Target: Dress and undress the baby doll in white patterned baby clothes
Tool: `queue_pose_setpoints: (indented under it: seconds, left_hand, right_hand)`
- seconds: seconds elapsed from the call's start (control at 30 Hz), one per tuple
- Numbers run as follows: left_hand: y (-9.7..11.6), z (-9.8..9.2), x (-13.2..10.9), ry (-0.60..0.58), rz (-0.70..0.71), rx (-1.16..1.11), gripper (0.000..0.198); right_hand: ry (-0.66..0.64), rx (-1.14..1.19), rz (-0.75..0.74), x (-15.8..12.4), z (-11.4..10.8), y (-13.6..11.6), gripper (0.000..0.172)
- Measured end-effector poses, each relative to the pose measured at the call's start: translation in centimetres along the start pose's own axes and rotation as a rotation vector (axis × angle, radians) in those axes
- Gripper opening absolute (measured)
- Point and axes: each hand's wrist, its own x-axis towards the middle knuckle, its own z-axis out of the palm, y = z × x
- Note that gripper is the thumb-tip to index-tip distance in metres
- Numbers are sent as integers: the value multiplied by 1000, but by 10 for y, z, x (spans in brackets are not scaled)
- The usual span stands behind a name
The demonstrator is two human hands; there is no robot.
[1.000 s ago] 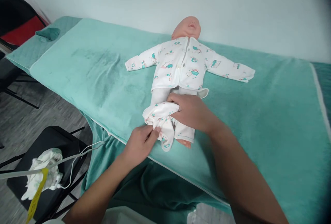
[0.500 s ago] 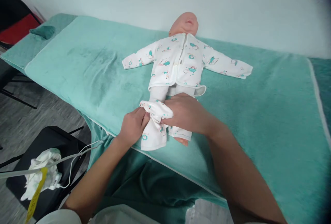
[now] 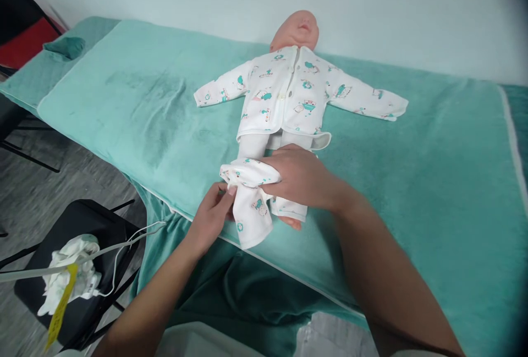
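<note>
A baby doll lies on its back on a teal towel, dressed in a white printed jacket and white leggings. Printed white trousers are bunched over the doll's lower legs. My right hand is closed on the bunched top of the trousers above the doll's knees. My left hand pinches the trousers' left edge where a leg of the garment hangs down. One bare doll foot shows below my right hand.
The towel covers a padded table against a pale wall; its near edge runs diagonally under my arms. A black chair at lower left holds a crumpled white cloth and a white cable. Another black and red chair stands at far left.
My left hand moved up to the trousers, then slipped a little lower along their edge. The bunched trousers shifted slightly up the doll's legs under my right hand.
</note>
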Motion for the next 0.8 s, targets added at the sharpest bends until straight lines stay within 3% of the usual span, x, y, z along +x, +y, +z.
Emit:
queue_pose_setpoints:
  seconds: [0.1, 0.23, 0.4, 0.57, 0.8]
  left_hand:
    - [-5, 8, -20, -112, -173, -298, 45]
    - [-7, 18, -31, -150, -205, -537, 44]
    - [-9, 29, -24, -60, -225, -675, 33]
    - [-6, 40, -19, 88, -84, -706, 15]
    - [8, 47, -26, 219, 36, -655, 16]
  right_hand:
    - [-2, 21, -5, 0, -1, 0, 14]
    - [-31, 11, -9, 0, 0, 9, 12]
    - [-89, 77, -92, -2, -2, 17, 17]
    - [-86, -2, -123, -7, -7, 5, 12]
    - [-13, -1, 6, -2, 2, -4, 13]
